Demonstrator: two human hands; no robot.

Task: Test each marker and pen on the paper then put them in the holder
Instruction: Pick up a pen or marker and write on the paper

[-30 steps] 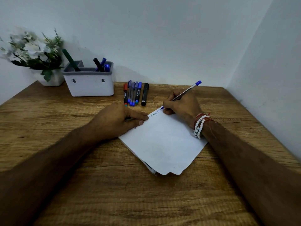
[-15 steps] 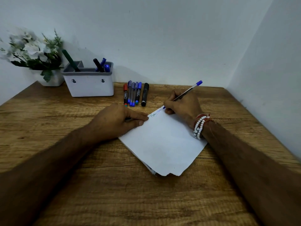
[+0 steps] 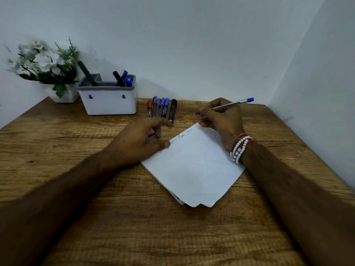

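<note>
Right hand [image 3: 221,120]: fingers closed around the blue pen [image 3: 232,105], gripping its barrel. The pen tip points to frame left and is clear of the paper [image 3: 192,166], just above the sheet's upper corner. White bead bracelets [image 3: 240,148] sit on this wrist.

Left hand [image 3: 138,139]: blurred, at frame centre, with its thumb on the sheet's upper-left edge and its fingers loosely spread. A short blue piece [image 3: 151,134] shows beneath the fingers; whether it is held cannot be determined.

The paper lies angled on the wooden table [image 3: 76,189], over further sheets. Scribbled test marks [image 3: 180,136] run along its upper-left edge.

A row of markers [image 3: 161,108] lies side by side on the table above centre, a red marker [image 3: 149,108] at its left end and a black marker [image 3: 172,110] at its right.

The white holder [image 3: 107,100] stands at upper left. A green marker [image 3: 87,73] leans in its left compartment; blue and black pens [image 3: 121,78] stand in its right. A potted flower arrangement [image 3: 46,68] stands just left of the holder.
</note>
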